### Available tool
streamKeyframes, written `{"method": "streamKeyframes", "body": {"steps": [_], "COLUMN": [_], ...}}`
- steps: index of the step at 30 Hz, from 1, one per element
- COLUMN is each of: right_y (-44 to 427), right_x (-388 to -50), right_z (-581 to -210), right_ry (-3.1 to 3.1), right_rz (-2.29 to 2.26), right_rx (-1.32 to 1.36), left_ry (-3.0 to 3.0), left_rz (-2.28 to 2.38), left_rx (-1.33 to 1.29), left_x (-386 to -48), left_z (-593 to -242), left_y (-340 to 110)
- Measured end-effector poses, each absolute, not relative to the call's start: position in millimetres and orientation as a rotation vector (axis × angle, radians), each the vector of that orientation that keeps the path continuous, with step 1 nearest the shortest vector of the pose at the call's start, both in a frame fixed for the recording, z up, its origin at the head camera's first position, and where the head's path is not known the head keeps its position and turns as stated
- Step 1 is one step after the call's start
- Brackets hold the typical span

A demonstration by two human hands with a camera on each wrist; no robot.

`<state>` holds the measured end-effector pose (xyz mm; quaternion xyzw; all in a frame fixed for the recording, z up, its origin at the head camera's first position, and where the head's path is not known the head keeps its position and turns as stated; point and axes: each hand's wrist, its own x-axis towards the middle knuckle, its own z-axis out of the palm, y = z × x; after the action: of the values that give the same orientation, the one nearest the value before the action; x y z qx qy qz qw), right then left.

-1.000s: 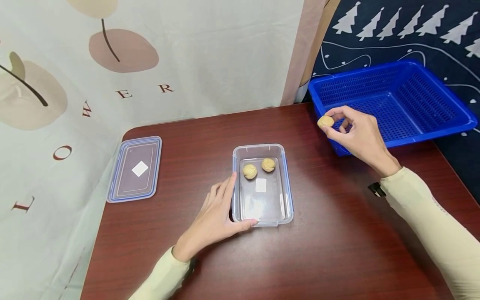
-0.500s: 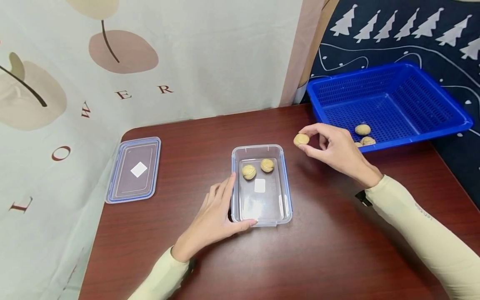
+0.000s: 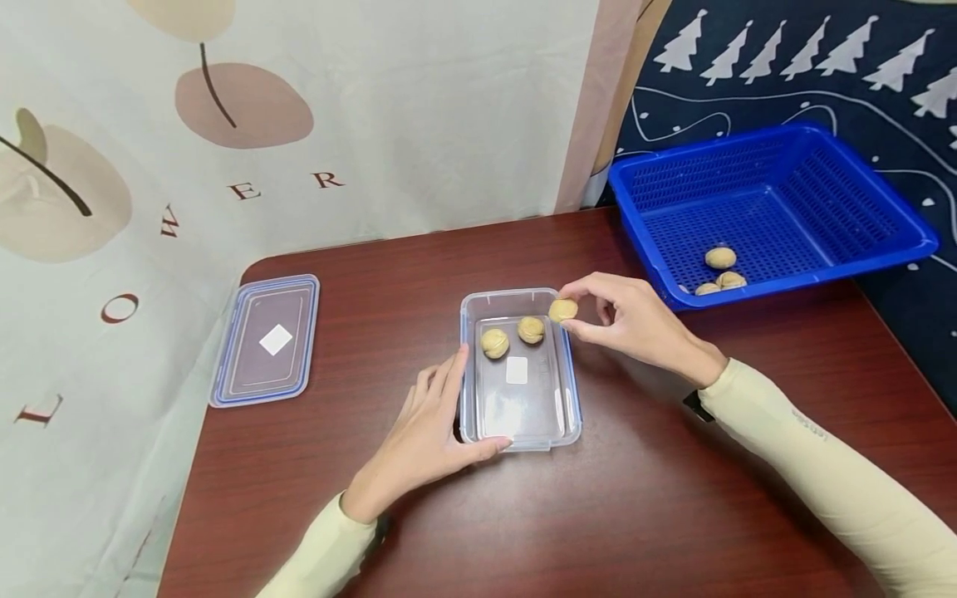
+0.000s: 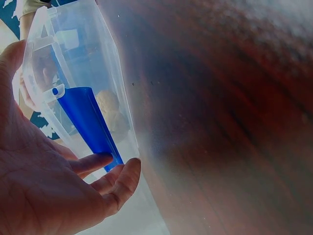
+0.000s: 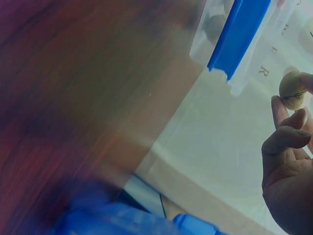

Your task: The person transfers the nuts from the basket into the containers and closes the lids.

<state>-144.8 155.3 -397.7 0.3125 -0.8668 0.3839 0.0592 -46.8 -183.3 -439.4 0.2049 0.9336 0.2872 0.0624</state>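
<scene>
A clear rectangular container (image 3: 521, 423) with blue side strips stands on the table, two round tan nuts (image 3: 494, 343) inside near its far end. My left hand (image 3: 419, 432) rests along its left side, thumb on the near edge, fingers fairly straight; the left wrist view shows fingertips against the blue strip (image 4: 90, 120). Between thumb and fingertips, my right hand (image 3: 643, 325) pinches a similar nut (image 3: 563, 311) over the container's far right edge. That pinched nut (image 5: 292, 90) also appears in the right wrist view, above my curled lower fingers.
At the back right is a blue mesh basket (image 3: 777, 286) with several nuts (image 3: 720, 257) in its near left corner. A flat blue-edged lid (image 3: 265, 332) with a white label lies on the table's left. Printed cloths hang behind the table.
My right hand has moved left and nearer, from the basket to the container, carrying the nut. Nuts it had hidden in the basket now show. The left hand stays in place.
</scene>
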Motion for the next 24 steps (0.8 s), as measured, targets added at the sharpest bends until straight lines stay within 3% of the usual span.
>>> {"method": "streamKeyframes", "body": {"steps": [24], "right_y": [116.2], "right_x": [-145.2], "right_z": [-404.5], "right_ry": [-2.914], "right_rz": [0.748], "right_rx": [1.115], "left_ry": [2.807], "left_rz": [0.877], "left_rx": [0.594], "left_x": [-46.9], "left_z": [-439.5], "left_y": [-183.1]}}
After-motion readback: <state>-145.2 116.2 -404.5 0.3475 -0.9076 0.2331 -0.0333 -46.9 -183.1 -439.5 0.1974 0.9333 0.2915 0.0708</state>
